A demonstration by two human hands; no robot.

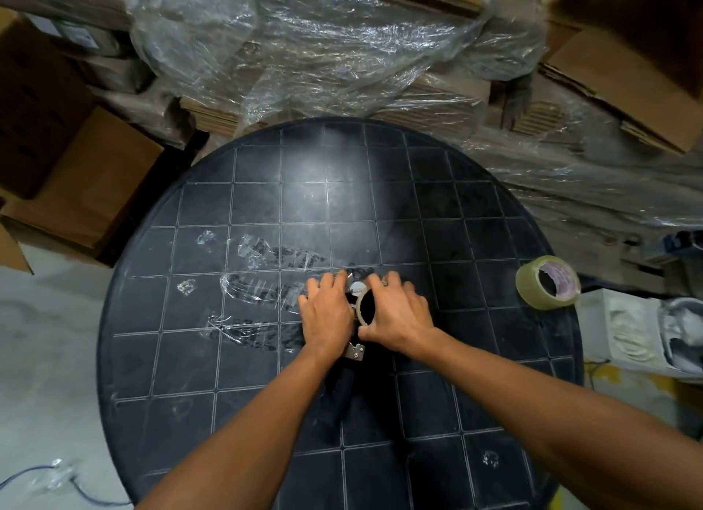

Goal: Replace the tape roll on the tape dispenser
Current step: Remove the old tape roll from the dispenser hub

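Cardboard core – round, between hands

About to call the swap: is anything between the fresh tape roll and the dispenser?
Nothing lies on the table between the fresh tape roll and the dispenser. But an empty cardboard core still sits on it, under the left hand and right hand.

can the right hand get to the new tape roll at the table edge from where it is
Probably yes: the new tape roll lies at the table's right edge with bare surface between it and the right hand, but that hand is busy on the dispenser.
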